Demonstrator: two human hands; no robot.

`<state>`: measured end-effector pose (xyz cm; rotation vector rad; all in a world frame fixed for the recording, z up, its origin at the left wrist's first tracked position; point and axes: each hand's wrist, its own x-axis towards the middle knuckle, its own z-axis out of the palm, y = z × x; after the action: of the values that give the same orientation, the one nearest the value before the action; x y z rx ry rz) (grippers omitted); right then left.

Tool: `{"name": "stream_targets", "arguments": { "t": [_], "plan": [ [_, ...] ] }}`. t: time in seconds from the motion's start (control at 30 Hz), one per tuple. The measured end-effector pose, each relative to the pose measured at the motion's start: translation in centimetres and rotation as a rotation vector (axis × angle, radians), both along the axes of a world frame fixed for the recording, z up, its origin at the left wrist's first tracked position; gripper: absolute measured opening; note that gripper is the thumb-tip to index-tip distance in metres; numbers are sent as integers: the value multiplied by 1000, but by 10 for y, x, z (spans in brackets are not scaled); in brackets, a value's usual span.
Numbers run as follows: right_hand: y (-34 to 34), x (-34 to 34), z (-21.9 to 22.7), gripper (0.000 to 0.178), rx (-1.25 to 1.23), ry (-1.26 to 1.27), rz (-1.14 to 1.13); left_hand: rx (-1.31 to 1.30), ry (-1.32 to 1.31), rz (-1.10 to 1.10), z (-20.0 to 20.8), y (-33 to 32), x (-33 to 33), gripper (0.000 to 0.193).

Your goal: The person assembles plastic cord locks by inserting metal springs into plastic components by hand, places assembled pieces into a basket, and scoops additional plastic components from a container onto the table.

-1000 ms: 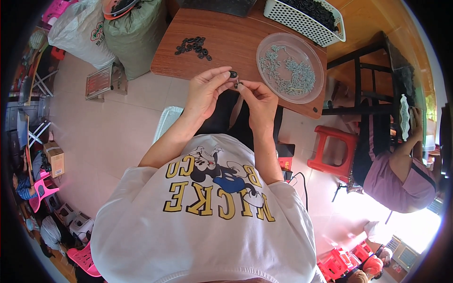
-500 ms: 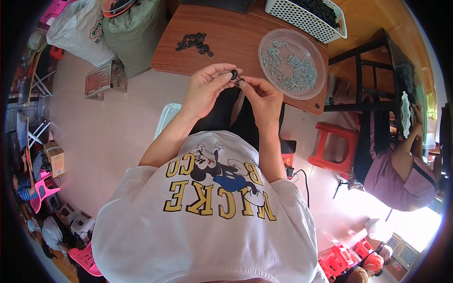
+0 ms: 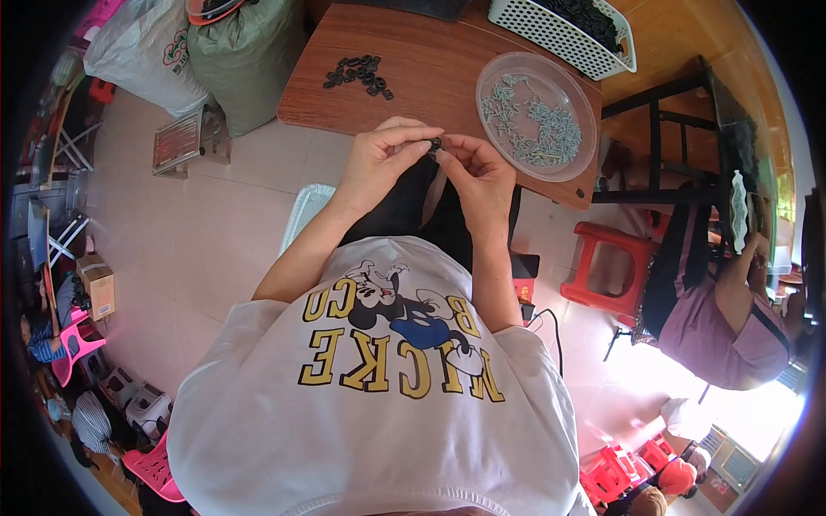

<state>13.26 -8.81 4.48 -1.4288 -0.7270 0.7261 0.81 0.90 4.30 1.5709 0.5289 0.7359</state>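
My left hand (image 3: 383,162) and my right hand (image 3: 477,172) meet fingertip to fingertip just off the near edge of the brown table (image 3: 422,69). Between them is a small round black part (image 3: 435,144), pinched by the left thumb and fingers. The right thumb and fingers are closed against it; whatever small piece they grip is mostly hidden. At the table's left lies a loose cluster of black ring-shaped parts (image 3: 361,74). A clear round tray (image 3: 588,129) with many small grey screws (image 3: 551,138) sits to the right of my hands.
Behind the tray stands a white perforated basket (image 3: 559,36) filled with black parts. Full sacks (image 3: 245,77) and a small metal stool (image 3: 179,146) are at the left. A red plastic stool (image 3: 607,267) and a seated person (image 3: 723,327) are at the right.
The black part has turned in my left fingers and now shows less of its round face. My two hands' fingertips have come closer together around it.
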Motion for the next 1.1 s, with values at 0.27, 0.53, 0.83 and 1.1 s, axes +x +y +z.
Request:
{"name": "stream_targets", "arguments": {
  "t": [0.27, 0.53, 0.83, 1.1],
  "plan": [
    [0, -5, -3, 31, -1, -52, 18, -376, -130, 48, -13, -1, 0, 20],
    [1, -7, -8, 28, 24, -174, 28, -354, -159, 30, -12, -5, -2, 25],
    [2, -10, -8, 25, 20, -78, 18, -205, -104, 50, -11, -6, -3, 29],
    [3, -9, -9, 26, 65, 27, 85, -94, -61, 44, -17, -1, -8, 30]
  ]
}}
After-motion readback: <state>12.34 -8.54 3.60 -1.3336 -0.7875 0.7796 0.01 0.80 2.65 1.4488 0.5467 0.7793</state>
